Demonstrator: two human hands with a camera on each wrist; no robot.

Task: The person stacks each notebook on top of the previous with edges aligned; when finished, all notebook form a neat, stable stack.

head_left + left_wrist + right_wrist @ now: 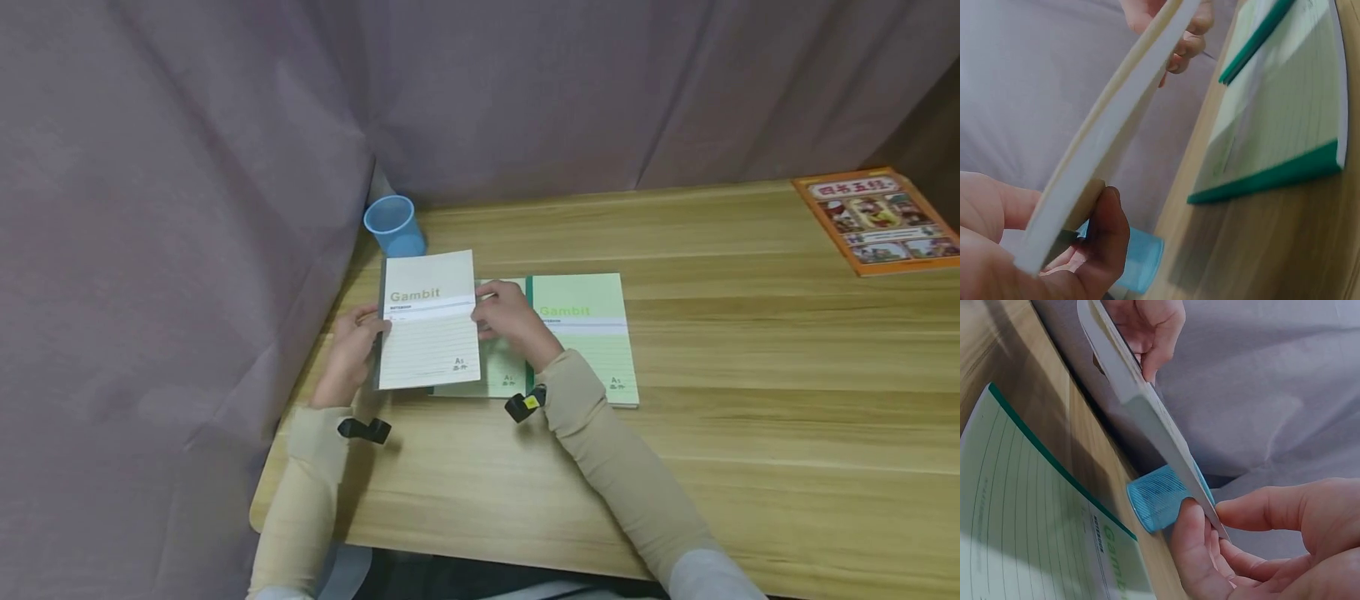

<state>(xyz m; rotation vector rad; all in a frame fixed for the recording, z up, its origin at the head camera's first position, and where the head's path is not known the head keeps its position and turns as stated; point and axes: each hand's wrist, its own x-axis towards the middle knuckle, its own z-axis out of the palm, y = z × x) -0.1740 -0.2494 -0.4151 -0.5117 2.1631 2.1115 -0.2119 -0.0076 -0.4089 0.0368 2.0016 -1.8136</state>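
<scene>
A whitish Gambit notebook (429,350) with a dark spine is held up above the table between both hands. My left hand (350,350) pinches its spine edge, thumb on the cover and fingers behind, as the left wrist view shows. On the opposite edge, my right hand (513,317) grips it between thumb and fingers. Below and to the right lie two green notebooks side by side: the right one (588,367) shows most of its cover, while the left one (501,367) is partly hidden by the held notebook and my right hand.
A blue mesh cup (403,237) stands at the table's back left corner, just behind the held notebook. An orange picture book (885,221) lies at the far right of the wooden table (750,400). Grey curtains (525,100) hang along the back and left.
</scene>
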